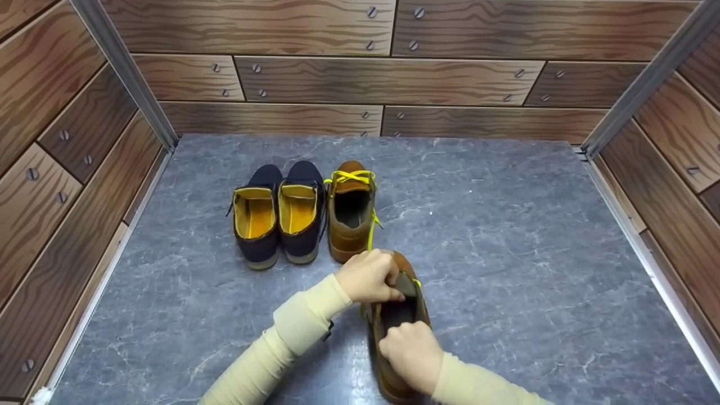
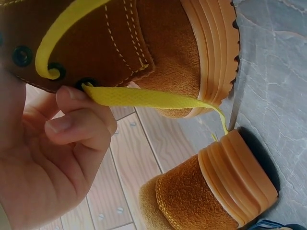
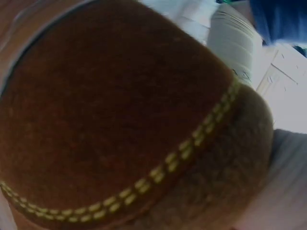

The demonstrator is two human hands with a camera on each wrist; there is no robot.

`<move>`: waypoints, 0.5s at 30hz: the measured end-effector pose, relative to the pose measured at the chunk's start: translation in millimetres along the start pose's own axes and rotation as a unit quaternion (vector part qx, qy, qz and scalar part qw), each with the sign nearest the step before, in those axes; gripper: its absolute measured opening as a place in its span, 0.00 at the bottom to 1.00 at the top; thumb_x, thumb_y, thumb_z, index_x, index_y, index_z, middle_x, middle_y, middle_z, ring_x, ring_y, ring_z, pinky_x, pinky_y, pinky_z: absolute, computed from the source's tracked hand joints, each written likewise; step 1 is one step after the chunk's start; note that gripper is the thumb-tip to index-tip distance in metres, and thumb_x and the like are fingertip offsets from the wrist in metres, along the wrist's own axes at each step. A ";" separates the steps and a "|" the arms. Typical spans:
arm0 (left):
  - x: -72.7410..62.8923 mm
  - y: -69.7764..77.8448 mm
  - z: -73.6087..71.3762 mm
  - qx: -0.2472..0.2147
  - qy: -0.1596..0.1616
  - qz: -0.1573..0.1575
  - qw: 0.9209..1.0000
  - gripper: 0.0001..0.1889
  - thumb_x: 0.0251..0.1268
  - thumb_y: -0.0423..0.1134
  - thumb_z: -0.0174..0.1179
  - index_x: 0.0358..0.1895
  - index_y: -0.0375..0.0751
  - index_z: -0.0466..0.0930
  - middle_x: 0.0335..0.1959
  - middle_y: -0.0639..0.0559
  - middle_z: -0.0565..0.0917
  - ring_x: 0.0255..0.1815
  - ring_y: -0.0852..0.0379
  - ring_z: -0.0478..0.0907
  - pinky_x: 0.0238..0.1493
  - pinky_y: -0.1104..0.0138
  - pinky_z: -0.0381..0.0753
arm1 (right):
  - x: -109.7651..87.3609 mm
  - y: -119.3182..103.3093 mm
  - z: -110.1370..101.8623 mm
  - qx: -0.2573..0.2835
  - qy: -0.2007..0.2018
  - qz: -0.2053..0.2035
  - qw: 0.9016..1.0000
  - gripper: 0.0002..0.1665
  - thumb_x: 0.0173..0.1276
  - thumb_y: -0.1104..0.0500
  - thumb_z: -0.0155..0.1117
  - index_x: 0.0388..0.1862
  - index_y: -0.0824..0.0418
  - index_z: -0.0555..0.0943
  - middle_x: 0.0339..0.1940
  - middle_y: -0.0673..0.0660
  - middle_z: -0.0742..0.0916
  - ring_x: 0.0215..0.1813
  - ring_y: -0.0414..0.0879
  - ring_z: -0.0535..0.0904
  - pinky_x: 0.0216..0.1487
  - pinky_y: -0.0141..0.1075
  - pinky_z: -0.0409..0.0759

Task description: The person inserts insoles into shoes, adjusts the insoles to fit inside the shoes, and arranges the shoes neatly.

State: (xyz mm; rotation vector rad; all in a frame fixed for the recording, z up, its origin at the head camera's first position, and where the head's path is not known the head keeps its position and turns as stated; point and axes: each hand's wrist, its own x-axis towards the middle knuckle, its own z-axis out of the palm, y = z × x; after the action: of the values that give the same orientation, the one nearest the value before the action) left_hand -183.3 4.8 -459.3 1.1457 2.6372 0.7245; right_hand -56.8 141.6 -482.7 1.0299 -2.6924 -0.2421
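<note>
A brown suede lace-up shoe point(image 1: 389, 379) points away from me near the front of the floor, held by both hands. My left hand point(image 1: 368, 277) grips its collar beside the tongue, fingers curled at the eyelets in the left wrist view. Out of one eyelet a flat yellow lace point(image 2: 148, 97) hangs loose. Farther back, my right hand point(image 1: 413, 351) grips the collar toward the heel. The right wrist view is filled by the brown suede heel point(image 3: 120, 110) with yellow double stitching, which hides the right fingers. The matching brown shoe point(image 1: 346, 242) stands just beyond, toe away, its yellow lace crossed over the tongue.
Left of the standing brown shoe are two navy shoes point(image 1: 256, 247) with yellow insides, side by side, toes away. The grey marbled floor point(image 1: 517, 253) stretches to the right. Wood-patterned panels point(image 1: 382, 79) wall it in at the back and both sides.
</note>
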 end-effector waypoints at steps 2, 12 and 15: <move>0.7 0.1 -0.3 0.001 0.000 0.000 1.000 0.22 0.55 0.49 0.79 0.15 0.46 0.77 0.26 0.58 0.74 0.25 0.60 0.70 0.25 0.70 0.67 | -0.8 4.9 -2.6 0.021 -0.006 -0.016 1.000 0.15 0.48 0.60 0.77 0.11 0.49 0.80 0.12 0.47 0.80 0.14 0.41 0.73 0.12 0.35 0.69; 0.2 0.6 0.5 -0.003 -0.006 -0.002 1.000 0.24 0.56 0.50 0.78 0.14 0.48 0.73 0.25 0.59 0.71 0.25 0.62 0.68 0.25 0.72 0.64 | -8.0 15.7 -17.4 0.112 -0.030 -0.043 0.992 0.13 0.49 0.60 0.79 0.13 0.51 0.82 0.16 0.50 0.81 0.17 0.41 0.70 0.18 0.30 0.66; -0.1 0.7 0.0 -0.005 -0.008 -0.004 1.000 0.24 0.57 0.50 0.78 0.14 0.48 0.74 0.25 0.59 0.71 0.25 0.63 0.68 0.25 0.72 0.64 | -6.5 20.4 -17.6 0.095 -0.040 -0.076 0.992 0.09 0.51 0.55 0.78 0.16 0.47 0.86 0.19 0.49 0.83 0.20 0.42 0.70 0.24 0.30 0.59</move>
State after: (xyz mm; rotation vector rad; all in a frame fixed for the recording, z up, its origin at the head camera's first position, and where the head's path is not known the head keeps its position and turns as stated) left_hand -182.8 5.1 -458.9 1.1324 2.6213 0.7236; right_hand -60.0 159.9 -462.1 1.3089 -2.7531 -0.0568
